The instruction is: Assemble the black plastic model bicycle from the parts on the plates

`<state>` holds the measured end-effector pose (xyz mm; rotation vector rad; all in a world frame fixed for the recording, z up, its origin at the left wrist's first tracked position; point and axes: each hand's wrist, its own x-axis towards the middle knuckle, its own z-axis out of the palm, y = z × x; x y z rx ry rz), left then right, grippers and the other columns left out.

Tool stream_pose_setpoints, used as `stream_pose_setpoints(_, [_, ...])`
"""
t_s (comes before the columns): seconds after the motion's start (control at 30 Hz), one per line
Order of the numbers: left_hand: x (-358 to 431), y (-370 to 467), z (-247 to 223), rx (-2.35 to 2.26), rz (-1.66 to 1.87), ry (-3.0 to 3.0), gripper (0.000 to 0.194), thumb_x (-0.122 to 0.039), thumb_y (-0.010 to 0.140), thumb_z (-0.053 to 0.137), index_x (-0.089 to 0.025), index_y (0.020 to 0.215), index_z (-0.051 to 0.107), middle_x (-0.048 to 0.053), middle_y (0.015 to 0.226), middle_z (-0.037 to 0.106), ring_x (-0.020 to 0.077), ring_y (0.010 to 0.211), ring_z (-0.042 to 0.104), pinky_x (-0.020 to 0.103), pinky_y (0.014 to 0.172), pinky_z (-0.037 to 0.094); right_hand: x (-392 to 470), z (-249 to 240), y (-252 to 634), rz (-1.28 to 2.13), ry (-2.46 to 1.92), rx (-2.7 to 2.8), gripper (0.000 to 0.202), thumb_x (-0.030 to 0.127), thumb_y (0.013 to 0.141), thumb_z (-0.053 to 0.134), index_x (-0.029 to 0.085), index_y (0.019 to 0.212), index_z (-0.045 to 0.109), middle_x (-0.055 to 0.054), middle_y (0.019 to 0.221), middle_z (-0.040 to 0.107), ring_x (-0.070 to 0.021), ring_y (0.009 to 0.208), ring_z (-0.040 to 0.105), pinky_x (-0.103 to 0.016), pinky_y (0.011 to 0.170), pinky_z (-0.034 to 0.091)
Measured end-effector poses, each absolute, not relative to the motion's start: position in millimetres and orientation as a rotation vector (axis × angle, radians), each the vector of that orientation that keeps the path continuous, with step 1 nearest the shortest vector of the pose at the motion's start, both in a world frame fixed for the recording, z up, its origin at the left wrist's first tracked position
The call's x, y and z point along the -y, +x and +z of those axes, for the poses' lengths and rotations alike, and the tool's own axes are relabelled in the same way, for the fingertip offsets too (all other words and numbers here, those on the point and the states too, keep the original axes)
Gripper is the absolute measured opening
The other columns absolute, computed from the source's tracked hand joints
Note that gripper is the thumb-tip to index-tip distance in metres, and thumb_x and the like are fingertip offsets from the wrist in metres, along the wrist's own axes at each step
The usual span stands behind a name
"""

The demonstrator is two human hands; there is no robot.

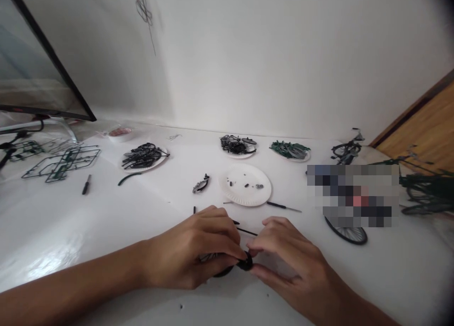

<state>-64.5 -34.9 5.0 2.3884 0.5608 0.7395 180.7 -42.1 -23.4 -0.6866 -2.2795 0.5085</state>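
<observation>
My left hand [204,250] is closed, thumb and fingers pinching a small black part [245,262] of a model bicycle. Below that hand shows the dark rim of a small spoked wheel [224,272], mostly hidden by the fingers; whether it joins the black part I cannot tell. My right hand [289,255] pinches the same black part from the right with thumb and fingertips. A thin black rod [247,231] lies between the hands, partly covered. Just beyond them is a white paper plate [232,198] holding several tiny parts, with a screwdriver [280,205] near its edge.
Plates of black parts [142,157], more black parts [237,145] and green parts [289,150] stand along the back. Green sprue frames [67,163] and another screwdriver [86,184] lie left, below a monitor [39,56]. Assembled model bicycles [345,151] and a loose wheel [349,231] are right.
</observation>
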Motion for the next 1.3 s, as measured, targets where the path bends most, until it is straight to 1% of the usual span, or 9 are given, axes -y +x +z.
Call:
stream_pose_setpoints(0.23, [40.8, -61.6, 4.1, -0.576, 0.698, 2.385, 0.021, -0.010, 0.096, 0.057, -0.016, 0.112, 0.068, 0.010, 0.102, 0.067, 0.0182, 0.095, 0.060, 0.034, 0.091, 0.048, 43.4, -23.8, 180.7, 0.466, -0.694, 2.302, 0.023, 0.012, 0.083, 0.074, 0.019, 0.099, 0.059, 0.001, 0.084, 0.065, -0.0166, 0.078, 0.056, -0.043, 0.097, 0.042])
stream_pose_setpoints(0.4, [41.4, -60.5, 5.3, -0.610, 0.666, 2.385, 0.017, -0.014, 0.094, 0.062, -0.016, 0.110, 0.067, 0.008, 0.110, 0.066, 0.0177, 0.103, 0.060, 0.032, 0.096, 0.047, 43.6, -22.1, 178.7, 0.415, -0.659, 2.291, 0.019, 0.014, 0.086, 0.072, 0.018, 0.100, 0.060, 0.000, 0.084, 0.067, -0.0168, 0.077, 0.057, -0.042, 0.094, 0.044])
stream_pose_setpoints(0.5, [42.4, -59.0, 6.5, -0.635, 0.641, 2.440, 0.016, -0.016, 0.096, 0.059, -0.017, 0.110, 0.066, 0.008, 0.109, 0.067, 0.0174, 0.099, 0.061, 0.031, 0.092, 0.047, 43.1, -22.1, 177.8, 0.392, -0.655, 2.271, 0.022, 0.013, 0.086, 0.071, 0.019, 0.103, 0.059, 0.000, 0.086, 0.069, -0.0171, 0.078, 0.059, -0.043, 0.096, 0.044])
stream_pose_setpoints(0.63, [46.9, -58.0, 4.6, -0.666, 0.657, 2.526, 0.015, -0.018, 0.099, 0.055, -0.015, 0.109, 0.065, 0.008, 0.105, 0.067, 0.0176, 0.094, 0.060, 0.031, 0.086, 0.047, 43.2, -22.6, 177.3, 0.318, -0.659, 2.290, 0.018, 0.013, 0.088, 0.067, 0.019, 0.103, 0.058, 0.000, 0.084, 0.068, -0.0169, 0.076, 0.061, -0.043, 0.095, 0.045])
stream_pose_setpoints(0.83, [52.9, -54.9, 3.2, -0.761, 0.703, 2.574, 0.014, -0.020, 0.101, 0.053, -0.016, 0.103, 0.066, 0.007, 0.098, 0.067, 0.0176, 0.090, 0.058, 0.032, 0.084, 0.045, 45.3, -21.4, 175.3, 0.289, -0.641, 2.317, 0.015, 0.011, 0.090, 0.063, 0.020, 0.102, 0.058, 0.001, 0.080, 0.067, -0.0164, 0.075, 0.060, -0.043, 0.094, 0.046])
stream_pose_setpoints(1.03, [58.4, -53.0, 7.8, -0.793, 0.646, 2.556, 0.014, -0.016, 0.101, 0.050, -0.014, 0.106, 0.063, 0.007, 0.104, 0.066, 0.0180, 0.093, 0.058, 0.030, 0.084, 0.046, 46.6, -16.9, 174.5, 0.450, -0.642, 2.260, 0.021, 0.014, 0.087, 0.070, 0.019, 0.105, 0.060, -0.001, 0.085, 0.069, -0.0172, 0.079, 0.060, -0.043, 0.095, 0.046])
stream_pose_setpoints(1.13, [59.4, -52.5, 7.5, -0.784, 0.599, 2.616, 0.015, -0.013, 0.100, 0.049, -0.014, 0.104, 0.063, 0.008, 0.102, 0.065, 0.0198, 0.091, 0.057, 0.032, 0.082, 0.047, 48.1, -12.6, 174.0, 0.480, -0.692, 2.245, 0.017, 0.010, 0.087, 0.065, 0.019, 0.101, 0.062, -0.001, 0.084, 0.069, -0.0180, 0.081, 0.061, -0.043, 0.095, 0.047])
stream_pose_setpoints(1.2, [58.9, -52.0, 6.2, -0.782, 0.588, 2.661, 0.018, -0.011, 0.099, 0.047, -0.015, 0.102, 0.064, 0.008, 0.099, 0.065, 0.0203, 0.089, 0.058, 0.033, 0.080, 0.048, 47.3, -10.5, 174.9, 0.447, -0.711, 2.231, 0.019, 0.007, 0.087, 0.060, 0.019, 0.100, 0.063, -0.001, 0.082, 0.068, -0.0180, 0.080, 0.061, -0.041, 0.093, 0.049])
stream_pose_setpoints(1.3, [57.2, -51.4, 2.0, -0.795, 0.679, 2.676, 0.017, -0.009, 0.098, 0.048, -0.016, 0.101, 0.063, 0.007, 0.098, 0.065, 0.0197, 0.087, 0.059, 0.032, 0.079, 0.048, 39.4, -7.9, 182.9, 0.355, -0.726, 2.208, 0.021, 0.005, 0.087, 0.059, 0.020, 0.101, 0.063, -0.002, 0.084, 0.068, -0.0183, 0.082, 0.062, -0.040, 0.092, 0.050])
